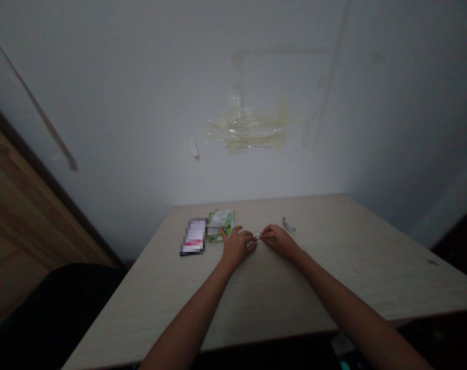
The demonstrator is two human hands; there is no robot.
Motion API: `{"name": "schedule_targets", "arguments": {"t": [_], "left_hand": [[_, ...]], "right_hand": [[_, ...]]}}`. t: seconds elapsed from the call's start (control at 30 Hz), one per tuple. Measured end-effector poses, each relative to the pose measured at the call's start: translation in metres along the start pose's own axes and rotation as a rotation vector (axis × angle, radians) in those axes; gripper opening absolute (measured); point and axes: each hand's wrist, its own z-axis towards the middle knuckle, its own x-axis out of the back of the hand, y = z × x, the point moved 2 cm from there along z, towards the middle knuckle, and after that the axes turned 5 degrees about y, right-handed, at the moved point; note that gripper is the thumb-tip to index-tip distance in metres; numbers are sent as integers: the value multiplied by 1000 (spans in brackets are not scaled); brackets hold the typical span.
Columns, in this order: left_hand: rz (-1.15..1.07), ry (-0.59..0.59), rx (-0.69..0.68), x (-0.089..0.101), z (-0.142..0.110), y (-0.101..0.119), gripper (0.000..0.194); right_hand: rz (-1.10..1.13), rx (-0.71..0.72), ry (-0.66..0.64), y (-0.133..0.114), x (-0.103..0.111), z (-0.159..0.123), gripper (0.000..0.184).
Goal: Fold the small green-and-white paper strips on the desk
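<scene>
Both my hands rest on the light wooden table (333, 267), near its far middle. My left hand (236, 245) and my right hand (278, 239) meet at a small white and green piece of paper or wrapper (257, 236), each pinching one end with closed fingers. Just left of my left hand lies a stack of green and white packets (220, 223). A small torn wrapper scrap (288, 224) lies just beyond my right hand.
A dark phone (193, 237) lies flat left of the packets. The table stands against a pale wall with old tape residue (248, 128). A black chair back (59, 308) is at the lower left, beside a wooden panel (17, 205).
</scene>
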Motion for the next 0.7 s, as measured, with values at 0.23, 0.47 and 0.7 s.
{"name": "schedule_targets", "arguments": {"t": [0.23, 0.47, 0.7], "left_hand": [[-10, 10, -50, -1, 3, -3, 14], [-13, 57, -79, -2, 4, -1, 13], [-14, 1, -212, 4, -1, -1, 21]], "right_hand": [[-26, 4, -18, 2, 0, 1, 18], [-7, 5, -5, 1, 0, 0, 17], [56, -27, -10, 1, 2, 0, 18]]}}
